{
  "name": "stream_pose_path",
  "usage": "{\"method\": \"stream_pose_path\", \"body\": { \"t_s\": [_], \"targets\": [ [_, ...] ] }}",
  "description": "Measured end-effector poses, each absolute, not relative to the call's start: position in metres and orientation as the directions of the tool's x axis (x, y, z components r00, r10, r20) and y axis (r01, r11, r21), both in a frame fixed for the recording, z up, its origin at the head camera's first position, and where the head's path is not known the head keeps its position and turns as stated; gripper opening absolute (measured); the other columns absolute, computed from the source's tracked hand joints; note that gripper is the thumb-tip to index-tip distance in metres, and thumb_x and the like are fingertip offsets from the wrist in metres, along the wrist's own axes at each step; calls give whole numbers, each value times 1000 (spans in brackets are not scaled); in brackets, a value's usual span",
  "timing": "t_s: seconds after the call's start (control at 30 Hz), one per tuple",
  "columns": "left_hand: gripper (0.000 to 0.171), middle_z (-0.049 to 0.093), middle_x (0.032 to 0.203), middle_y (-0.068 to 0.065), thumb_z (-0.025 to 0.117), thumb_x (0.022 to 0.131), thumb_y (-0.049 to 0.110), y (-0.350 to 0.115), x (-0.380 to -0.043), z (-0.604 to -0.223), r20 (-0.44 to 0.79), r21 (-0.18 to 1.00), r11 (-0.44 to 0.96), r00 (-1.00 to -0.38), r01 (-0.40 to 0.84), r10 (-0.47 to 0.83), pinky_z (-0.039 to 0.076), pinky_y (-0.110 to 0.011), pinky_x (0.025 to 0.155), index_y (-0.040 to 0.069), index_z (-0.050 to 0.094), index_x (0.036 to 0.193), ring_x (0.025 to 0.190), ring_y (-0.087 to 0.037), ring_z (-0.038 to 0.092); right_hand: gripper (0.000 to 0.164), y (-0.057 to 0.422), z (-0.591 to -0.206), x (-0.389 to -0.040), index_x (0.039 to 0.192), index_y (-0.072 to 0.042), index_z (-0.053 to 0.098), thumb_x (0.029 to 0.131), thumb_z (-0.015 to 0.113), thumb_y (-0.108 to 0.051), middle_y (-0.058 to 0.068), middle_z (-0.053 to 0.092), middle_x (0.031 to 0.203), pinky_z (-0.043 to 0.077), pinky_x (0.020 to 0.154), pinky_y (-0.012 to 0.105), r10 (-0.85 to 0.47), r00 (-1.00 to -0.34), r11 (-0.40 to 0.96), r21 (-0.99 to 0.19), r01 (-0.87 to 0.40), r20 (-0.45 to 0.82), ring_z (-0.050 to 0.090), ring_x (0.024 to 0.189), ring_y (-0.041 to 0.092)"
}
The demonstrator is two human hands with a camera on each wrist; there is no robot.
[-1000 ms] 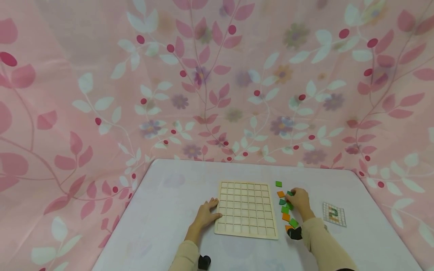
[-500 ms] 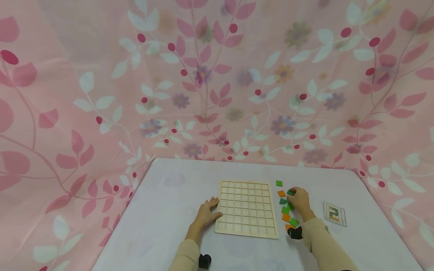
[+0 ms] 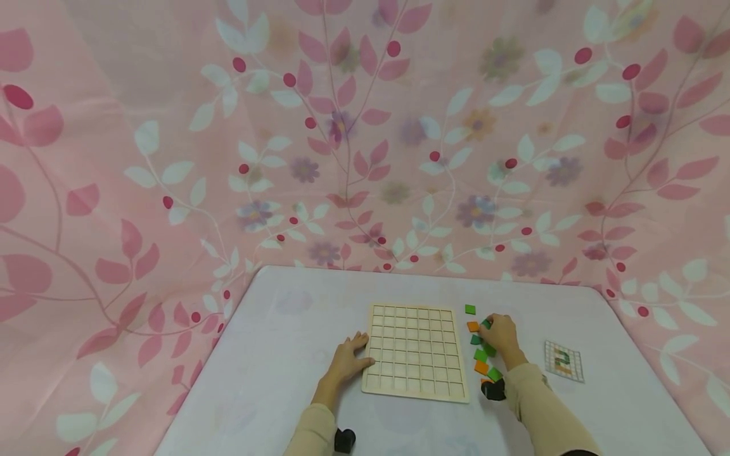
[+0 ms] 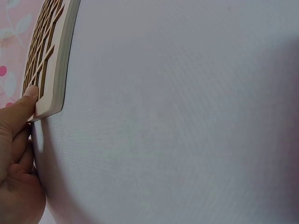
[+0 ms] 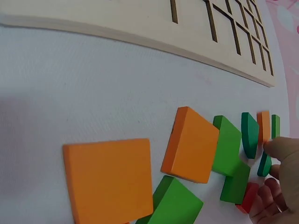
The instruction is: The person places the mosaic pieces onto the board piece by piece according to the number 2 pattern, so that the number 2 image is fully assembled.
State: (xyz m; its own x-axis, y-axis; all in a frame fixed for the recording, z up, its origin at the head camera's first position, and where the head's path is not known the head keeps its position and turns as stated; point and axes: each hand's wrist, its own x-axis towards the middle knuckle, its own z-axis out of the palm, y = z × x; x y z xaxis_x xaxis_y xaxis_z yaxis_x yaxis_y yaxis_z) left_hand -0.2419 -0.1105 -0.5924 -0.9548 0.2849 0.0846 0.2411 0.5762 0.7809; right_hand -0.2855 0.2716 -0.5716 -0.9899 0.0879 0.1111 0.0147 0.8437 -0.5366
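My left hand [image 3: 345, 360] rests against the left edge of a square wooden grid board [image 3: 415, 352], its thumb on the rim and its other fingers spread along the side. In the left wrist view, the thumb [image 4: 31, 93] lies over the board's frame. To the right of the board, my right hand [image 3: 504, 334] pinches a dark green tile [image 5: 265, 164] between thumb and fingertips. Around it are loose tiles: an orange tile [image 5: 191, 144], a light green tile [image 5: 227, 145], a teal tile [image 5: 250, 135] with a curved side, and a red tile [image 5: 247, 198] partly hidden by the hand.
A small gridded card [image 3: 563, 361] with a coloured figure lies to the right of my right arm. One light green tile [image 3: 470, 310] sits apart at the far end of the row. The white table [image 3: 302, 304] backs onto a pink floral curtain [image 3: 365, 126].
The right hand has shifted slightly left with the dark green tile at its fingertips. The teal tile beside it has turned a little. The left hand has stayed at the board's edge.
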Motion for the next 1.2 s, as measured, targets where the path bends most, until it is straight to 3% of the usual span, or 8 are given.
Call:
{"method": "stream_pose_path", "body": {
  "t_s": [0.3,0.47,0.57,0.73,1.2],
  "targets": [
    [61,46,136,-24,74,78,16,-109,-241,-592,74,780,582,-957,230,279,15,-66,108,-8,50,129,132,-43,35,33,269,-569,-284,94,18,56,79,59,-10,32,60,88,51,74,51,124,-990,816,-575,60,72,56,77,37],
    [62,46,137,-23,74,78,17,-109,-241,-591,68,783,581,-959,221,274,14,-66,108,-6,50,129,132,-43,34,37,264,-572,-282,102,18,58,81,62,-13,33,60,97,52,75,51,176,-981,753,-653,83,78,59,83,39],
    [61,46,136,-24,75,77,16,-109,-240,-590,71,786,577,-959,223,275,15,-67,107,-7,51,129,132,-43,34,35,254,-574,-282,105,16,60,83,65,-11,33,62,100,54,77,50,187,-971,707,-707,30,146,60,88,42],
    [61,47,135,-25,75,77,15,-110,-240,-590,81,786,574,-958,231,275,15,-68,106,-8,51,128,131,-45,35,29,231,-573,-286,101,14,64,79,64,-5,28,65,90,57,67,41,140,-960,666,-741,-90,243,63,80,37],
    [61,48,135,-25,75,77,13,-110,-241,-593,99,795,555,-955,245,279,16,-65,108,-9,51,128,131,-43,37,21,162,-577,-290,96,8,66,77,64,-1,15,66,83,53,62,34,-46,-970,609,-763,-216,238,60,73,24]
  ]
}}
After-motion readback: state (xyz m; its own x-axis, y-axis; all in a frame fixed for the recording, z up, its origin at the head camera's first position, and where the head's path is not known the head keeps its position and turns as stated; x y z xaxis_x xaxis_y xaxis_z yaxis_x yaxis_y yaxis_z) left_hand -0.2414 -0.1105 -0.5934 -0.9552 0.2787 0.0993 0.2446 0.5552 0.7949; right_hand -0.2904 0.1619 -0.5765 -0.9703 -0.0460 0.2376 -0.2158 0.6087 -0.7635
